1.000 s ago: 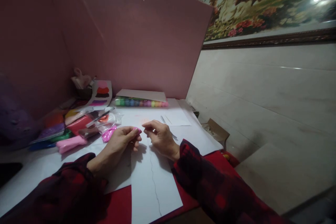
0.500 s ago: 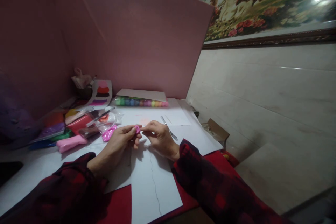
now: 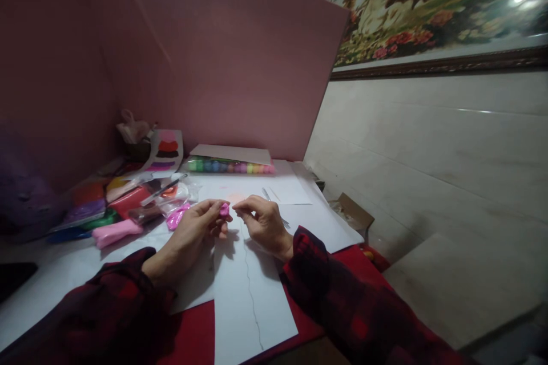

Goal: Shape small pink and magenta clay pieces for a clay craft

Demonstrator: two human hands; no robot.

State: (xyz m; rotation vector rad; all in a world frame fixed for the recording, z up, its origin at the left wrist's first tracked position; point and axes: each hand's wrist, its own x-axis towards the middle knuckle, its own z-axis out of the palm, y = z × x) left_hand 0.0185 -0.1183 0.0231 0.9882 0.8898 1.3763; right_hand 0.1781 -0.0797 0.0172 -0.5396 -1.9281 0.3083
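Note:
Between the thumb and fingers of my left hand (image 3: 197, 226) is a small lump of bright pink modelling clay (image 3: 224, 210). Just to its right, my right hand (image 3: 266, 225) has thumb and forefinger pinched together, a short gap away from the lump. Whatever may be in that pinch is too small to make out. Both hands hover over a white paper sheet (image 3: 240, 313) with a wavy pencil line running down it. More bright pink clay in a clear wrapper (image 3: 176, 218) lies behind my left wrist. Tweezers or scissors (image 3: 285, 222), partly covered by my right hand, rest on the paper beyond.
Packets of coloured clay (image 3: 117, 232) are heaped on the left. Behind stands a clear pack of many-coloured pieces (image 3: 231, 167), with a white card (image 3: 231, 153) on top. A painted colour sheet (image 3: 166, 154) leans at the back left. A cardboard box (image 3: 353, 211) sits right of the table.
My right fingertips have drawn back a little from the pink clay, leaving a gap. My left hand has turned slightly, and the lump shows a different side.

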